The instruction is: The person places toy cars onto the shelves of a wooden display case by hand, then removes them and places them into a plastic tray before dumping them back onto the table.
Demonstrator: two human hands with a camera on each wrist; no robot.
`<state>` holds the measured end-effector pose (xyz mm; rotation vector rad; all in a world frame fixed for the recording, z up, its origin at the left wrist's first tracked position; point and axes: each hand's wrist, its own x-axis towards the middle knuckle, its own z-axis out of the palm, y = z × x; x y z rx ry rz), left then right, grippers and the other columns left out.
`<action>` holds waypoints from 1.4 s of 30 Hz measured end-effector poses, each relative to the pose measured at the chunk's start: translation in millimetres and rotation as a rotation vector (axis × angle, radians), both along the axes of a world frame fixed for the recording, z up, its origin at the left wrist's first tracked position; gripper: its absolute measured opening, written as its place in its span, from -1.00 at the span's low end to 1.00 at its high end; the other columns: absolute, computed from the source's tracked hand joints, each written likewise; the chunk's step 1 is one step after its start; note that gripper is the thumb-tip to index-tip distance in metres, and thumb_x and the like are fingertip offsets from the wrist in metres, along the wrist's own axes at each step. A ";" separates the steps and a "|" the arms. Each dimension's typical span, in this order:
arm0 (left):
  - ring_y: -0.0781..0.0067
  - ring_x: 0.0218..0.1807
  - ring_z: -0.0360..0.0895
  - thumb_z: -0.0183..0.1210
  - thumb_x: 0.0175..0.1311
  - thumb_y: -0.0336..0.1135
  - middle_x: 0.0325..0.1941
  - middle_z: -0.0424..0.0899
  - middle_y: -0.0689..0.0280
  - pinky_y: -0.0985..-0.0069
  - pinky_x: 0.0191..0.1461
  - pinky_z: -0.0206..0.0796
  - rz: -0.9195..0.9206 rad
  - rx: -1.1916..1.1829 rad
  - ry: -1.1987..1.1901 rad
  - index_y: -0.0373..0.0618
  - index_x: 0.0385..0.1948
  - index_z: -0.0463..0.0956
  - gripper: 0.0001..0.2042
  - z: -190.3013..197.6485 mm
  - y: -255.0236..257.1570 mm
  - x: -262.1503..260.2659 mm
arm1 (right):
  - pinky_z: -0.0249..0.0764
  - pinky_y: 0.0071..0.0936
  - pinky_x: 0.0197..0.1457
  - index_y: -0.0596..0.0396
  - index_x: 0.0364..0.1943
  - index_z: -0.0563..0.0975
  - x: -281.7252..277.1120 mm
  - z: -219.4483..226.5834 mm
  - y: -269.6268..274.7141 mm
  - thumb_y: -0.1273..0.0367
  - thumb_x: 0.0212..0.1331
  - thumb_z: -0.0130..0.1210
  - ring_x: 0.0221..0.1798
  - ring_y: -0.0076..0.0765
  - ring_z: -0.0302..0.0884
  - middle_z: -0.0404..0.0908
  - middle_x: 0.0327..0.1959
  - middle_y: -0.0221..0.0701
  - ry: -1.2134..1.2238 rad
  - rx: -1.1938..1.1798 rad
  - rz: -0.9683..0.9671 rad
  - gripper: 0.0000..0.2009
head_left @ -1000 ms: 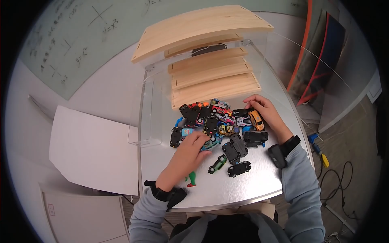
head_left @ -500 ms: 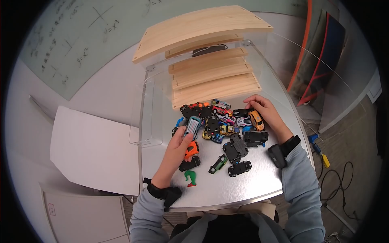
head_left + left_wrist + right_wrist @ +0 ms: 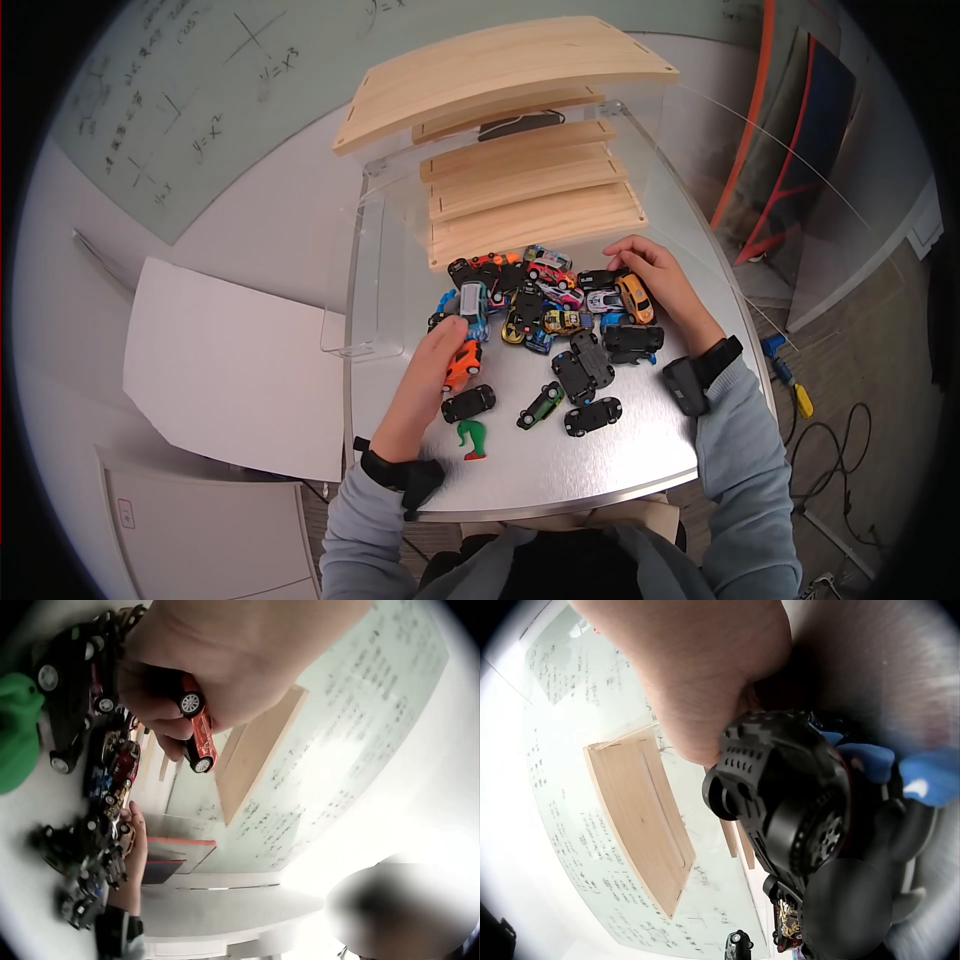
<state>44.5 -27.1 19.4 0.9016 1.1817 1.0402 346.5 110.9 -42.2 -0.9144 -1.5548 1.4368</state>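
Observation:
My left hand (image 3: 428,365) grips an orange toy car (image 3: 464,364) at its palm; in the left wrist view the car's (image 3: 202,739) wheeled side shows below the curled fingers. Just past the thumb is a light blue toy van (image 3: 474,306), at the left end of the pile of toy cars (image 3: 525,307). My right hand (image 3: 655,277) stays at the pile's right side, fingers loosely bent beside a yellow-orange toy car (image 3: 633,299). In the right wrist view a black overturned car (image 3: 780,795) sits close below that hand.
A black car (image 3: 468,403) and a green figure (image 3: 472,438) lie near my left wrist. Overturned dark cars (image 3: 582,367) and a green car (image 3: 541,405) lie in front of the pile. Behind it stand stepped wooden shelves (image 3: 530,220) with clear side panels.
My left hand lifted the light blue van from the pile's front and carried it left. The van has since shifted slightly farther back, the orange car slightly left. My right hand has stayed put.

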 end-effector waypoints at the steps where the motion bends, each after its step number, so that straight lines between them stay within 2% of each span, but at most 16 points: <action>1: 0.72 -0.66 0.22 -0.07 0.41 -0.07 -0.59 0.42 0.47 0.72 -0.66 0.01 -0.025 0.006 0.180 -0.02 -0.42 0.35 -0.73 4.8 -0.2 2.7 | 0.38 -0.68 -0.07 0.13 -0.11 0.53 0.2 -0.3 -0.5 0.40 0.35 -0.13 -0.21 -0.64 0.46 0.54 -0.33 -0.47 -0.004 0.009 -0.009 -0.79; 5: 0.78 -0.63 0.20 -0.01 0.39 -0.12 -0.57 0.41 0.52 0.71 -0.62 0.06 -0.085 0.014 0.308 -0.02 -0.45 0.33 -0.75 22.0 13.8 3.1 | 0.38 -0.70 -0.09 0.14 -0.11 0.51 0.8 1.0 -0.1 0.39 0.37 -0.13 -0.20 -0.65 0.46 0.53 -0.30 -0.48 0.016 -0.023 0.007 -0.80; 8: 0.77 -0.54 0.27 0.05 0.36 -0.19 -0.53 0.44 0.50 0.73 -0.49 0.19 -0.120 0.192 0.436 -0.11 -0.36 0.40 -0.80 42.1 23.6 5.8 | 0.39 -0.70 -0.11 0.14 -0.11 0.51 0.7 -0.4 0.0 0.39 0.37 -0.14 -0.21 -0.65 0.46 0.54 -0.31 -0.48 0.009 -0.029 0.001 -0.80; 11: 0.67 -0.36 0.42 0.12 0.30 -0.26 -0.39 0.51 0.42 0.69 -0.28 0.31 -0.063 0.450 0.597 -0.19 -0.19 0.44 -0.80 50.2 26.5 21.0 | 0.40 -0.70 -0.11 0.13 -0.11 0.51 0.9 -3.1 1.3 0.39 0.37 -0.14 -0.21 -0.64 0.46 0.54 -0.31 -0.47 0.039 -0.037 0.006 -0.80; 13: 0.50 -0.04 0.47 0.15 0.26 -0.33 -0.11 0.52 0.31 0.56 0.01 0.32 -0.162 0.518 0.733 -0.17 -0.01 0.42 -0.70 46.8 25.8 28.1 | 0.39 -0.66 -0.07 0.13 -0.12 0.53 1.3 -1.4 1.5 0.39 0.35 -0.13 -0.21 -0.62 0.46 0.55 -0.33 -0.47 0.001 -0.017 -0.004 -0.79; 14: 0.50 -0.04 0.47 0.15 0.26 -0.33 -0.11 0.52 0.31 0.56 0.01 0.32 -0.168 0.521 0.734 -0.17 -0.01 0.42 -0.70 44.6 24.4 29.4 | 0.39 -0.66 -0.07 0.13 -0.12 0.53 1.5 -1.1 1.9 0.39 0.35 -0.13 -0.21 -0.62 0.46 0.55 -0.33 -0.47 0.003 -0.015 -0.010 -0.79; 16: 0.27 0.06 0.45 0.18 0.20 -0.35 0.04 0.47 0.17 0.40 0.15 0.26 -0.215 0.747 1.015 -0.13 0.06 0.40 -0.63 38.4 18.1 26.3 | 0.40 -0.65 -0.09 0.14 -0.14 0.53 0.8 -1.4 2.9 0.40 0.33 -0.13 -0.22 -0.62 0.46 0.56 -0.32 -0.47 0.011 -0.007 0.010 -0.79; 17: 0.10 0.25 0.29 0.27 0.12 -0.28 0.24 0.32 0.08 0.29 0.30 0.13 -0.284 0.676 1.031 -0.10 0.17 0.33 -0.46 34.3 12.9 20.1 | 0.40 -0.65 -0.09 0.14 -0.14 0.53 0.9 -2.1 2.7 0.40 0.33 -0.13 -0.22 -0.62 0.46 0.56 -0.32 -0.47 0.014 -0.008 0.006 -0.79; 20: -0.02 0.41 0.07 0.35 0.02 -0.18 0.40 0.12 0.06 0.22 0.39 -0.01 -0.386 0.730 1.288 -0.05 0.27 0.24 -0.29 38.7 -21.2 17.1 | 0.40 -0.65 -0.11 0.15 -0.14 0.53 0.1 -3.5 2.1 0.40 0.32 -0.13 -0.24 -0.62 0.46 0.56 -0.32 -0.47 0.004 0.019 -0.015 -0.79; 21: -0.15 0.48 -0.17 0.39 -0.06 -0.03 0.46 -0.10 -0.03 -0.05 0.40 -0.17 -0.475 0.648 1.288 0.00 0.36 0.08 -0.10 33.0 -29.9 8.2 | 0.40 -0.65 -0.12 0.15 -0.14 0.53 0.2 -4.2 2.8 0.40 0.31 -0.13 -0.24 -0.62 0.46 0.56 -0.32 -0.47 -0.002 0.037 -0.016 -0.79; 24: -0.14 0.48 -0.17 0.42 -0.11 -0.01 0.46 -0.15 -0.10 -0.11 0.40 -0.23 -0.447 0.448 1.336 -0.01 0.38 0.01 -0.02 28.6 -59.5 -5.1 | 0.40 -0.65 -0.13 0.15 -0.15 0.54 -0.2 -3.5 2.2 0.41 0.29 -0.13 -0.25 -0.62 0.46 0.56 -0.32 -0.47 -0.007 0.051 -0.022 -0.79; 27: -0.16 0.48 -0.17 0.43 -0.14 0.00 0.45 -0.17 -0.17 -0.03 0.42 -0.21 -0.412 0.439 1.361 -0.07 0.39 -0.04 0.03 2.9 -73.7 -20.4 | 0.40 -0.65 -0.13 0.15 -0.15 0.54 -0.3 -4.7 2.5 0.42 0.29 -0.13 -0.25 -0.61 0.46 0.56 -0.33 -0.47 -0.019 0.060 -0.033 -0.79; 31: -0.17 0.47 -0.17 0.42 -0.12 0.01 0.45 -0.18 -0.18 0.07 0.44 -0.19 -0.361 0.469 1.235 -0.13 0.38 -0.04 0.02 -12.7 -63.5 -16.2 | 0.40 -0.65 -0.13 0.15 -0.15 0.54 -0.9 -5.4 4.3 0.42 0.29 -0.13 -0.25 -0.61 0.46 0.56 -0.33 -0.48 -0.041 0.078 -0.036 -0.78; 34: -0.14 0.47 -0.15 0.37 -0.05 0.02 0.46 -0.21 -0.14 0.16 0.44 -0.16 -0.466 0.558 1.230 -0.07 0.39 -0.05 -0.02 -8.4 -43.1 -12.0 | 0.40 -0.65 -0.11 0.14 -0.13 0.54 -0.5 -7.6 5.7 0.42 0.29 -0.14 -0.24 -0.62 0.46 0.55 -0.32 -0.48 0.004 0.039 -0.012 -0.78; 37: -0.04 0.49 -0.15 0.32 0.05 -0.07 0.47 -0.16 -0.07 0.28 0.47 -0.18 -0.491 0.456 1.372 -0.01 0.38 0.01 -0.15 13.2 -25.2 -6.0 | 0.40 -0.66 -0.10 0.13 -0.12 0.53 1.2 -5.2 4.0 0.42 0.29 -0.13 -0.23 -0.62 0.46 0.55 -0.31 -0.48 0.000 0.037 -0.008 -0.78; 42: 0.11 0.43 0.07 -0.05 0.39 -0.16 0.38 0.15 0.03 0.33 0.43 -0.09 -0.241 0.581 1.123 -0.09 0.26 0.25 -0.55 16.5 33.8 -11.8 | 0.40 -0.66 -0.09 0.14 -0.13 0.53 0.2 -8.4 6.0 0.42 0.29 -0.14 -0.23 -0.61 0.46 0.55 -0.32 -0.47 0.006 0.039 0.007 -0.78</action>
